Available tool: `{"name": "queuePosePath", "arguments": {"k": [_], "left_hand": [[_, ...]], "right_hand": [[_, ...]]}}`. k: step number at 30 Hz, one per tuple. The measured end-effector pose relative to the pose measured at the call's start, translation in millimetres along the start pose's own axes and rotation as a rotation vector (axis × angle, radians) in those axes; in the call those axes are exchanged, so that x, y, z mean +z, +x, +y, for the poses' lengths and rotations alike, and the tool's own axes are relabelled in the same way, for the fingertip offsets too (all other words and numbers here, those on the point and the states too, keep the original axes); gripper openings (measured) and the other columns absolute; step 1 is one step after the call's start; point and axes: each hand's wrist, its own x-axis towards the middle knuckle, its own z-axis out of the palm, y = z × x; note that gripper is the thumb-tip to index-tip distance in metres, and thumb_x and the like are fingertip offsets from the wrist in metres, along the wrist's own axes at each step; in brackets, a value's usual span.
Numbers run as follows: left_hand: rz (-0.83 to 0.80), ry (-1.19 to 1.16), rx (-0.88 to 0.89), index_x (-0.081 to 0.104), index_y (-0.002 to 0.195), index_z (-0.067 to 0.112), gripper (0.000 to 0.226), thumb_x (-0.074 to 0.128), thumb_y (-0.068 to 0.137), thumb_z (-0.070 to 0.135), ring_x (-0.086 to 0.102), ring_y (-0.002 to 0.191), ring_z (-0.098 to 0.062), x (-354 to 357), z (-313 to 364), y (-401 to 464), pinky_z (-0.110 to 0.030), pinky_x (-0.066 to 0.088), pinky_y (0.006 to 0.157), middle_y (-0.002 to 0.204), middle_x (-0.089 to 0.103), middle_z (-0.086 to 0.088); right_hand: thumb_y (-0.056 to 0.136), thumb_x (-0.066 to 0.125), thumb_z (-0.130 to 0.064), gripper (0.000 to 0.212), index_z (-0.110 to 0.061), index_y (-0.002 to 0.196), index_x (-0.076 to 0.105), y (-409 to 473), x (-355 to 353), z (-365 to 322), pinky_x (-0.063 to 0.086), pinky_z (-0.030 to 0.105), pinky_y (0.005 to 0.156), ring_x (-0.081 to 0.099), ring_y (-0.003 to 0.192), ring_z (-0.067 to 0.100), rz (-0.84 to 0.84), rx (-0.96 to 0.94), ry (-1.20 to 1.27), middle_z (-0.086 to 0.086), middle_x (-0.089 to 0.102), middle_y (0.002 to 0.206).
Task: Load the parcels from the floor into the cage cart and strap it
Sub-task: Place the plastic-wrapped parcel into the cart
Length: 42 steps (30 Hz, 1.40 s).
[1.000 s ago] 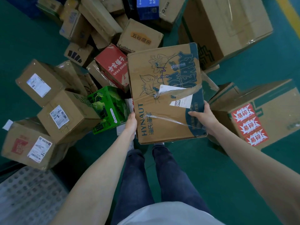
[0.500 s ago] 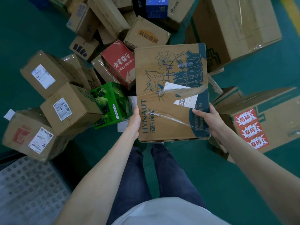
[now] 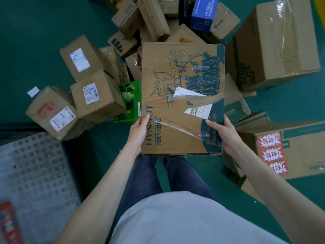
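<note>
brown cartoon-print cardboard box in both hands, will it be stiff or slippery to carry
The brown cartoon-print cardboard box probably carries stiff: its faces look flat and its edges straight. Loose clear tape under the left hand could feel slick. It seems fairly light, since the right hand grips only the near end.

Both bare arms reach forward and down from the body, elbows slightly bent. The left hand [image 3: 139, 130] grips the carton [image 3: 177, 81] at its near left edge, thumb on top and fingers curled underneath. The right hand [image 3: 223, 133] clasps the near right edge likewise, thumb lying across the top face.
</note>
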Motion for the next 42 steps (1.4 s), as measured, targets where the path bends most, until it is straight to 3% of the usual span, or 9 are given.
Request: {"name": "queuePosePath", "arguments": {"k": [4, 9, 15, 18, 23, 27, 31, 34, 42], "left_hand": [[0.013, -0.134, 0.024, 0.057, 0.136, 0.029, 0.047, 0.054, 0.095, 0.051, 0.062, 0.115, -0.014, -29, -20, -19, -0.039, 0.05, 0.099, 0.128, 0.065, 0.006], [0.066, -0.278, 0.032, 0.053, 0.139, 0.037, 0.069, 0.057, 0.078, 0.069, 0.058, 0.122, -0.013, -63, -61, -47, -0.046, 0.044, 0.107, 0.135, 0.061, 0.009], [0.098, -0.392, 0.036, 0.055, 0.127, 0.045, 0.032, 0.047, 0.097, 0.053, 0.057, 0.12, -0.012, -103, -111, -70, -0.047, 0.043, 0.107, 0.129, 0.062, 0.012], [0.128, -0.435, 0.06, 0.049, 0.131, 0.045, 0.035, 0.047, 0.097, 0.053, 0.053, 0.123, -0.012, -127, -133, -81, -0.046, 0.041, 0.109, 0.132, 0.058, 0.012], [0.204, -0.56, 0.056, 0.049, 0.128, 0.041, 0.027, 0.041, 0.103, 0.043, 0.061, 0.1, -0.006, -198, -188, -111, -0.032, 0.051, 0.076, 0.112, 0.063, 0.012], [0.256, -0.691, 0.035, 0.05, 0.127, 0.044, 0.026, 0.042, 0.103, 0.043, 0.063, 0.098, -0.006, -259, -242, -129, -0.034, 0.053, 0.074, 0.108, 0.066, 0.014], [0.342, -0.819, -0.004, 0.055, 0.121, 0.043, 0.023, 0.044, 0.102, 0.045, 0.063, 0.096, -0.005, -305, -288, -144, -0.04, 0.054, 0.084, 0.104, 0.066, 0.016], [0.407, -0.915, -0.007, 0.056, 0.131, 0.034, 0.036, 0.046, 0.099, 0.048, 0.065, 0.106, -0.012, -337, -327, -153, -0.045, 0.054, 0.093, 0.116, 0.069, 0.007], [0.598, -1.106, -0.057, 0.06, 0.128, 0.035, 0.047, 0.052, 0.088, 0.059, 0.061, 0.116, -0.018, -401, -385, -163, -0.051, 0.046, 0.103, 0.122, 0.068, 0.005]], "right_hand": [[0.09, 0.07, -0.017, 0.048, -0.03, 0.132, 0.05, -20, 17, -9, 0.052, 0.032, 0.068, 0.068, 0.093, 0.013, -0.064, -0.032, -0.058, -0.007, 0.069, 0.109], [0.091, 0.069, -0.017, 0.052, -0.033, 0.134, 0.046, -48, 53, -8, 0.051, 0.03, 0.069, 0.065, 0.094, 0.01, -0.149, -0.096, -0.183, -0.012, 0.066, 0.107], [0.091, 0.069, -0.02, 0.049, -0.035, 0.133, 0.048, -83, 99, -1, 0.054, 0.035, 0.075, 0.066, 0.096, 0.011, -0.227, -0.153, -0.297, -0.01, 0.067, 0.111], [0.093, 0.067, -0.019, 0.042, -0.038, 0.127, 0.05, -102, 126, 8, 0.052, 0.027, 0.066, 0.068, 0.084, 0.003, -0.274, -0.179, -0.338, -0.013, 0.069, 0.104], [0.093, 0.067, -0.019, 0.05, -0.04, 0.134, 0.047, -148, 198, 51, 0.051, 0.031, 0.068, 0.066, 0.095, 0.01, -0.349, -0.199, -0.412, -0.011, 0.068, 0.111], [0.093, 0.066, -0.013, 0.042, -0.038, 0.123, 0.052, -178, 262, 91, 0.055, 0.032, 0.069, 0.07, 0.092, 0.014, -0.448, -0.208, -0.495, -0.007, 0.072, 0.109], [0.09, 0.069, -0.013, 0.049, -0.032, 0.133, 0.053, -199, 322, 125, 0.057, 0.036, 0.071, 0.072, 0.095, 0.017, -0.533, -0.195, -0.575, -0.005, 0.073, 0.11], [0.09, 0.07, -0.011, 0.051, -0.03, 0.134, 0.052, -221, 370, 149, 0.057, 0.032, 0.065, 0.072, 0.087, 0.015, -0.597, -0.19, -0.651, -0.005, 0.073, 0.107], [0.09, 0.069, -0.008, 0.052, -0.032, 0.132, 0.048, -252, 485, 194, 0.054, 0.035, 0.075, 0.068, 0.093, 0.013, -0.763, -0.252, -0.902, -0.01, 0.069, 0.105]]}}
